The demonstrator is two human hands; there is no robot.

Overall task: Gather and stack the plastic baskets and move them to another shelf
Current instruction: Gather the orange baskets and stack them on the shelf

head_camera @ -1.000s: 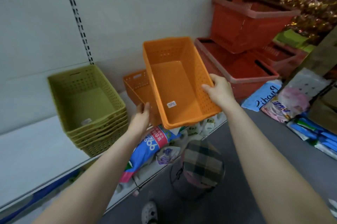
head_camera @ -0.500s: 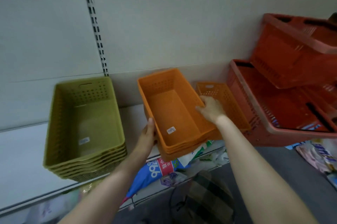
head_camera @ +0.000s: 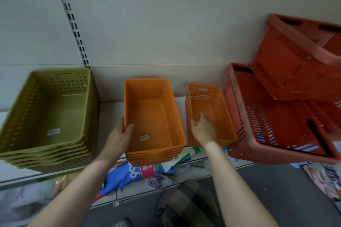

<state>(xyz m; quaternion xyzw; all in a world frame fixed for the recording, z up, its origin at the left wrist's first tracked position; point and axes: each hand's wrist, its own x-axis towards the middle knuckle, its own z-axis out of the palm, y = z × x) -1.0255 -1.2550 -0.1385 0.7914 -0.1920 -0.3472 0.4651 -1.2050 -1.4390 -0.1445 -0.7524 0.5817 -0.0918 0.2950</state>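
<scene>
Head: left hand gripping orange stack

- A blue and red packet lies on the lower shelf, bottom centre.
- A plaid cloth item sits on the grey floor.
- A slotted metal upright runs up the pale wall, upper left.
- Printed packets lie at the lower right edge.

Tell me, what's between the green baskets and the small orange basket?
The stack of bigger orange baskets sits between the green baskets and the small orange basket, with the left hand gripping it, in the head view.
</scene>
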